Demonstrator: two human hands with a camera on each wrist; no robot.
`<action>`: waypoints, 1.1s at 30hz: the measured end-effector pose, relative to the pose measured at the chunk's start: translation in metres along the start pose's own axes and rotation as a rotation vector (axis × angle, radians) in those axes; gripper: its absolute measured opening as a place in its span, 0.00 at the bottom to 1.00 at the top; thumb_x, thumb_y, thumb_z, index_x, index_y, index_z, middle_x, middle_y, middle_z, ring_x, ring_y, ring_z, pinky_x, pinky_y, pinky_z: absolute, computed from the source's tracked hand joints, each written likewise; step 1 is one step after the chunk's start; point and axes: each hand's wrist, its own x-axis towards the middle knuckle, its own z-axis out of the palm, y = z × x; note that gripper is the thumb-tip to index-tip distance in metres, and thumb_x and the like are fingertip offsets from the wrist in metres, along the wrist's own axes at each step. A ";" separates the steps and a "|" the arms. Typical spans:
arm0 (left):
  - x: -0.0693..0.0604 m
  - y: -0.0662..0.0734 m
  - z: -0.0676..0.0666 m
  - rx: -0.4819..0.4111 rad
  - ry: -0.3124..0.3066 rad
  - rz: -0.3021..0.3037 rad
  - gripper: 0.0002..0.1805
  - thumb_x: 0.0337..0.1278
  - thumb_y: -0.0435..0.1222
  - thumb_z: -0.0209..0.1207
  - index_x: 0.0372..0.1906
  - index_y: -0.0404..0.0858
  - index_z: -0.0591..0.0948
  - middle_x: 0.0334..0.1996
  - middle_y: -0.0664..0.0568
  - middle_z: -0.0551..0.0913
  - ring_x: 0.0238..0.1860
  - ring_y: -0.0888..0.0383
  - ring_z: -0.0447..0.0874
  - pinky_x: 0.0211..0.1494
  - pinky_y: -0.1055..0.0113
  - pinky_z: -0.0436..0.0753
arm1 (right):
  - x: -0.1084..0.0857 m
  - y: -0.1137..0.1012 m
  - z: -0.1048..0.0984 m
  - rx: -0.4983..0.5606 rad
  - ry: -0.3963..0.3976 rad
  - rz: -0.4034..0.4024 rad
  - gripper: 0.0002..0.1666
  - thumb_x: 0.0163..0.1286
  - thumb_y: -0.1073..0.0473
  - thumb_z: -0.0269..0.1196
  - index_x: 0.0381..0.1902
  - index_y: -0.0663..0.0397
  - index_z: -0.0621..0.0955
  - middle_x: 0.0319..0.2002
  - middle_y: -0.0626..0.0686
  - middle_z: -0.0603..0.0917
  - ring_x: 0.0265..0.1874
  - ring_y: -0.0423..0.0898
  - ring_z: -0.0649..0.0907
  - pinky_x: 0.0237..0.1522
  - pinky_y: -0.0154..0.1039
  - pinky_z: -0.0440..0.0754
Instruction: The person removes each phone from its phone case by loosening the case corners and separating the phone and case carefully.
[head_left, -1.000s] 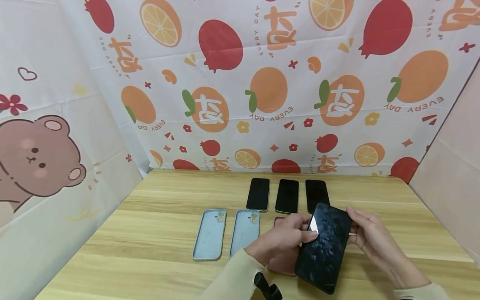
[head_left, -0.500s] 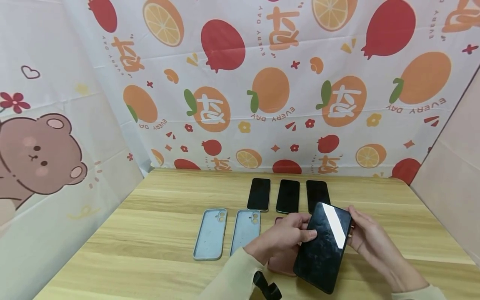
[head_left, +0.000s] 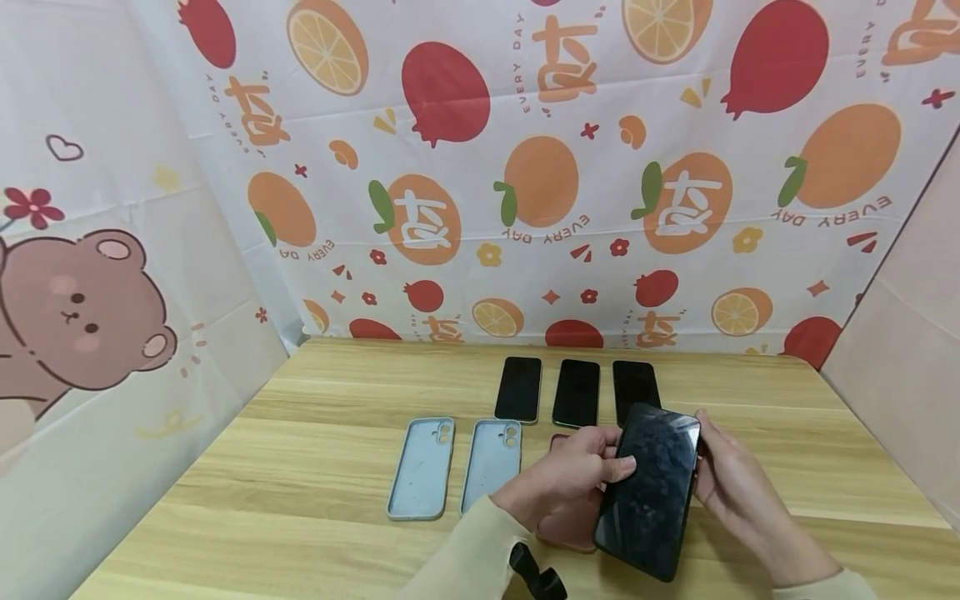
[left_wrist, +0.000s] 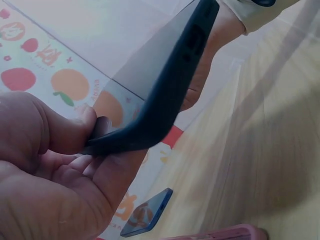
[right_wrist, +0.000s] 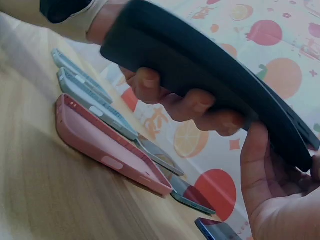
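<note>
A black-screened phone (head_left: pixel 648 500) is held tilted above the table, screen up. My left hand (head_left: pixel 570 471) grips its left side, thumb on the screen and fingers curled underneath. At the upper right edge my right hand (head_left: pixel 738 487) pinches the corner. A dark case (right_wrist: pixel 175 55) covers the phone's back in the right wrist view; near the right hand, the phone's edge (right_wrist: pixel 299 124) stands apart from the case rim. Under the hands a pink phone case (head_left: pixel 566 529) lies on the table, partly hidden by the left hand and the phone.
Two light-blue phone cases (head_left: pixel 422 471) lie on the wooden table (head_left: pixel 300 467), left of the pink one. Behind them is a row of three black phones (head_left: pixel 517 390), the right one partly covered by the held phone. A fruit-print cloth (head_left: pixel 480 208) hangs at the back.
The held phone has tilted slightly and the bright reflection has gone from its screen. The right hand has shifted a little to the left along the edge. The left hand keeps its grip.
</note>
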 end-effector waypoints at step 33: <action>0.001 0.007 -0.018 0.010 0.373 0.053 0.19 0.72 0.39 0.55 0.60 0.33 0.74 0.38 0.49 0.84 0.34 0.60 0.83 0.38 0.60 0.88 | 0.001 0.006 0.026 -0.502 -0.157 0.171 0.33 0.81 0.55 0.47 0.71 0.77 0.57 0.60 0.53 0.79 0.53 0.46 0.83 0.53 0.46 0.84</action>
